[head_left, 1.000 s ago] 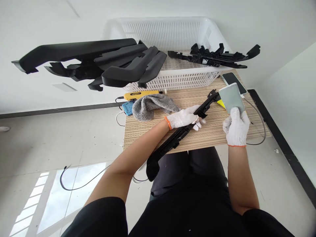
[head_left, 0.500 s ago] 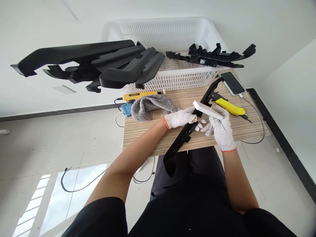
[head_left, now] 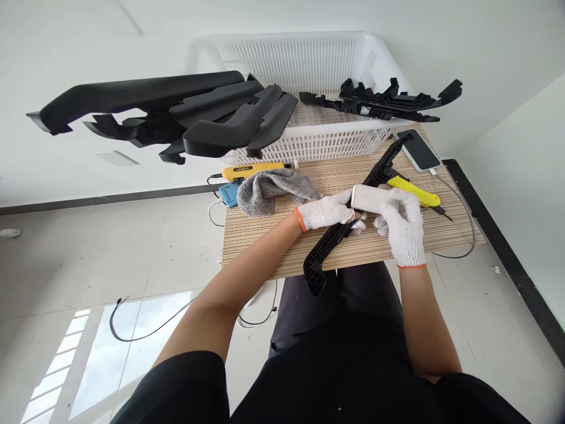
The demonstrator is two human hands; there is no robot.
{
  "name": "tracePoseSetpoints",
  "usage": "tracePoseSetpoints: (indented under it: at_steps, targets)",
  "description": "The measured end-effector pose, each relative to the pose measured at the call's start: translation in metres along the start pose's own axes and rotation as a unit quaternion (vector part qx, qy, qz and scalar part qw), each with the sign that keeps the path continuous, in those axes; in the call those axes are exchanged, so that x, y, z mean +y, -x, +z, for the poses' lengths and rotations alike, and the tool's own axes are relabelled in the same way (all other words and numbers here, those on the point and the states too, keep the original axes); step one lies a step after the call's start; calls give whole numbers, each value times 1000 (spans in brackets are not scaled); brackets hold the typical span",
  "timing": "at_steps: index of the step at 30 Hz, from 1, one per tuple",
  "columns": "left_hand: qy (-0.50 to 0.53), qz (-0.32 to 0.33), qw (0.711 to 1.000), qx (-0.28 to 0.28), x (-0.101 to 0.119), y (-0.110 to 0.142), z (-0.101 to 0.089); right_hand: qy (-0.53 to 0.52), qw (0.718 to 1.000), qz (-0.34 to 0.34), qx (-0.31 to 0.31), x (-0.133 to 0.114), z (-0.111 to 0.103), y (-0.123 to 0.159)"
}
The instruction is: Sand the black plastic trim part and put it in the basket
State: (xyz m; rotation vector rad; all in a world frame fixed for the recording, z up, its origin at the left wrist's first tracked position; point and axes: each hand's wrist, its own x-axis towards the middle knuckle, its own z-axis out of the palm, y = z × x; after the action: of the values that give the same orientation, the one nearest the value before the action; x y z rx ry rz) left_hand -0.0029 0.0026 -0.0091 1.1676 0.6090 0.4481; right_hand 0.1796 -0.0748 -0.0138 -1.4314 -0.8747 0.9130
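Two gloved hands are working a pale block against a long black plastic part on a striped wooden counter (head_left: 265,247).

The left hand (head_left: 324,212), in a white knit glove, is gripping the black plastic part (head_left: 353,218) near its middle; the part is lying diagonally across the counter, its lower end overhanging the near edge. The right hand (head_left: 402,227) is clasping a pale rectangular block (head_left: 369,199) and pressing it against the part just beside the left hand. A yellow utility knife (head_left: 415,192), a phone (head_left: 417,150), a grey cloth (head_left: 273,189) and a white basket (head_left: 304,76) of black parts are sitting behind.
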Motion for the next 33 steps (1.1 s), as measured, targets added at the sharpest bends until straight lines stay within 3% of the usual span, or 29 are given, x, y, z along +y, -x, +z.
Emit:
tracePoseSetpoints:
  at_steps: [4, 5, 8, 10, 14, 18, 23, 25, 28, 30, 33]
  targets:
    - [30, -40, 999, -6, 4, 1, 3, -23, 992, -15, 121, 1, 1, -3]
    - [23, -44, 999, -1, 5, 1, 4, -22, 993, -13, 119, 1, 0, -4]
    - [-6, -49, 999, 15, 5, 2, 3, 12, 1000, 21, -9, 1, -6, -6]
    - [-13, -46, 999, 18, 2, 1, 2, 24, 998, 29, -56, 1, -7, -6]
    - [11, -36, 999, 1, -2, -1, 0, 32, 999, -6, 7, 2, -5, -5]
    - [-3, -35, 999, 15, -2, -2, -1, 44, 999, 13, -25, 3, -4, -5]
    - [-26, -45, 998, 17, -2, -4, 2, 40, 998, 3, 57, 3, -7, -6]
    - [-19, -47, 999, 21, -2, -3, 5, 65, 998, 5, 20, 1, -7, -5]
    - [-13, -52, 998, 32, -1, -3, 9, 112, 990, -11, -84, -1, -8, -3]
    - [-10, -53, 998, 26, -1, -3, 10, 119, 987, -13, -103, -1, -8, -3]
    - [-24, -32, 999, 26, -3, -4, 9, 69, 998, 4, 4, 2, -8, -6]
